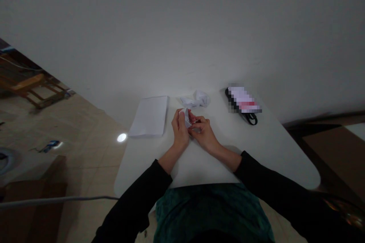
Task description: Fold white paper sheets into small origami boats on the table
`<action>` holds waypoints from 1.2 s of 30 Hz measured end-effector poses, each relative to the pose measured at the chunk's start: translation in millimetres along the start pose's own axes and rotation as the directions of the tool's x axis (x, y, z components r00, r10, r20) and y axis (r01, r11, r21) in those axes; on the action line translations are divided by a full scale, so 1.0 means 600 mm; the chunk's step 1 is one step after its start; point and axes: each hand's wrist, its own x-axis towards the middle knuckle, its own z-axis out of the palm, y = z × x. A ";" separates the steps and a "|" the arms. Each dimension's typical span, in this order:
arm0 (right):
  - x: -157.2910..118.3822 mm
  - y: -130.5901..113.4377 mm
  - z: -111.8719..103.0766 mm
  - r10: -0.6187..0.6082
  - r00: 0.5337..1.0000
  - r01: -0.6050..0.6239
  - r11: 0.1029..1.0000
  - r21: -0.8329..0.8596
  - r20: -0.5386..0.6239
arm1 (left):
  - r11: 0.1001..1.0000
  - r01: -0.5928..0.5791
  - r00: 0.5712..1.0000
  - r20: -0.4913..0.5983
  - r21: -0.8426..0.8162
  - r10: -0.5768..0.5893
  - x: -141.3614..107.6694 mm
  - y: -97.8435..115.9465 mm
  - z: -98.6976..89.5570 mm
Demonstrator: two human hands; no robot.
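Note:
My left hand (180,129) is closed around a small piece of folded white paper (186,117), its thumb lying along the near side. From the right, my right hand (203,132) meets it with bent fingers that pinch the paper's lower right edge. Both hands are over the middle of the white table. Just beyond them rests crumpled or folded white paper (199,99). Left of my hands lies a stack of white paper sheets (149,115). The fingers partly cover the held paper, so its full shape is hidden.
A phone-like item with a blurred face (243,99) and a black strap (251,118) lies on the table's right side. The white table (256,152) stands against a grey wall (182,30). A cardboard box (336,155) is at right, a wooden chair (31,83) at far left.

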 end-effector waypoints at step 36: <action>0.083 0.010 -0.010 -0.400 0.900 0.433 0.864 -0.255 0.173 | 0.583 -0.319 0.915 0.083 0.747 0.394 0.031 0.016 -0.063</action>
